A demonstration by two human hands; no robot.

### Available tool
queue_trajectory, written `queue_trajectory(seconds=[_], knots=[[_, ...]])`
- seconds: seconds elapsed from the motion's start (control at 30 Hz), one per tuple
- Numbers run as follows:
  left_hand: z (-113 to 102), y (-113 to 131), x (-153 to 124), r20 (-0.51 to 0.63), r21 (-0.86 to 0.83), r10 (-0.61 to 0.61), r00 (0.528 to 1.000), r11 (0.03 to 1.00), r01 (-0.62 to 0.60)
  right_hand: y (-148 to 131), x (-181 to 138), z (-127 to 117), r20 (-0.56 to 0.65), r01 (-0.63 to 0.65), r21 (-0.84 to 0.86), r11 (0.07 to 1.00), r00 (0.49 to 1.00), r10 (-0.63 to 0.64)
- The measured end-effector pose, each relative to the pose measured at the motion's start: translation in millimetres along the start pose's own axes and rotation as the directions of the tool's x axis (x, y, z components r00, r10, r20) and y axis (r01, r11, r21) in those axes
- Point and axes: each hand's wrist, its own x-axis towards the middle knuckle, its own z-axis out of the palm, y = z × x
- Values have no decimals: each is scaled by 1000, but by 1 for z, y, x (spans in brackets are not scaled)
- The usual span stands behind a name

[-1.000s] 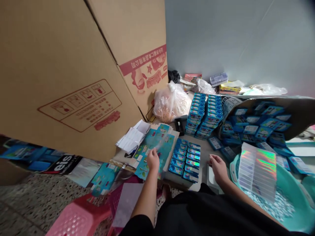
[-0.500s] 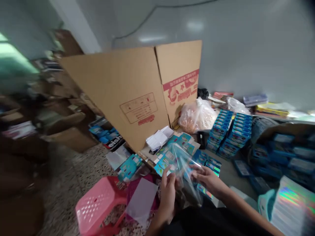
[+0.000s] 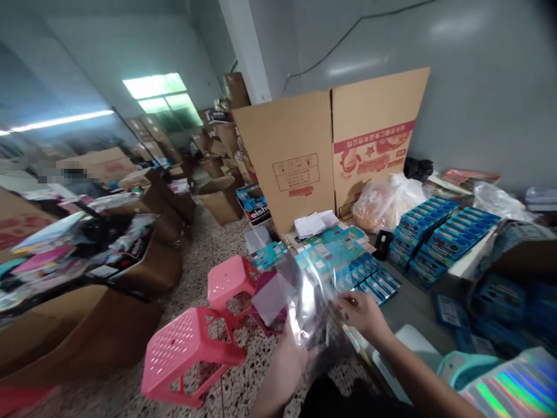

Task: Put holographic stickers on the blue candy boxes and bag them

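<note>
A clear plastic bag (image 3: 310, 299), shiny and creased, is stretched between my two hands in front of the table edge. My right hand (image 3: 364, 316) pinches its right side between thumb and fingers. On the lower left side, my left hand (image 3: 288, 357) is closed on the bag, its fingertips partly covered by the glossy plastic. Just beyond my hands, flat teal printed cards (image 3: 333, 247) lie on the table. Rows of small blue boxes (image 3: 369, 278) rest beside them, close to my right hand.
Taller stacks of blue boxes (image 3: 452, 238) stand at the right, near a tied white bag (image 3: 391, 200). An upright cardboard carton (image 3: 291, 151) rises behind the table. Pink stools (image 3: 187, 342) stand on the floor at left, and a person (image 3: 80, 180) is farther back.
My view has swung left, bringing in more floor, a second pink stool and open cartons. The clear bag stays between my hands, its left side now lower and more crumpled.
</note>
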Motion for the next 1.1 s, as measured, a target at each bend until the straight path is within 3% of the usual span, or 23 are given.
queue_trajectory(seconds=[0.1, 0.2, 0.3, 0.4, 0.47, 0.6, 0.7, 0.83, 0.97, 1.1], knots=[[-3, 0, -16, -6, 98, 69, 998, 993, -68, -9, -7, 10, -64, 126, -165, 978, 988, -138], [-2, 1, -17, -89, 351, 165, 982, 928, -124, -18, -14, 18, -17, 178, -171, 969, 983, -183], [-1, 8, -11, -189, 555, 291, 938, 820, -143, -26, -17, 16, 23, 175, -112, 978, 985, -174], [-1, 20, -11, -215, 701, 443, 870, 690, -178, -34, -14, 4, -109, 257, -130, 958, 956, -271], [0, 28, -13, -166, 794, 500, 850, 579, -185, -44, -12, -6, -165, 366, -214, 906, 900, -403], [4, 31, -15, -109, 899, 455, 884, 425, -108, -64, -14, -17, -12, 533, -289, 795, 829, -560], [4, 28, -14, -67, 927, 452, 890, 359, -113, -64, -13, -16, 18, 500, -198, 843, 862, -507], [-5, 33, -12, 55, 904, 440, 896, 359, -232, -60, -6, -16, 5, 424, -140, 895, 904, -428], [-16, 49, -9, 194, 901, 436, 879, 275, -335, -73, -3, -25, 149, 501, -205, 841, 865, -479], [-21, 69, -4, 235, 921, 523, 819, 150, -360, -81, -7, -29, 356, 609, -192, 769, 774, -524]])
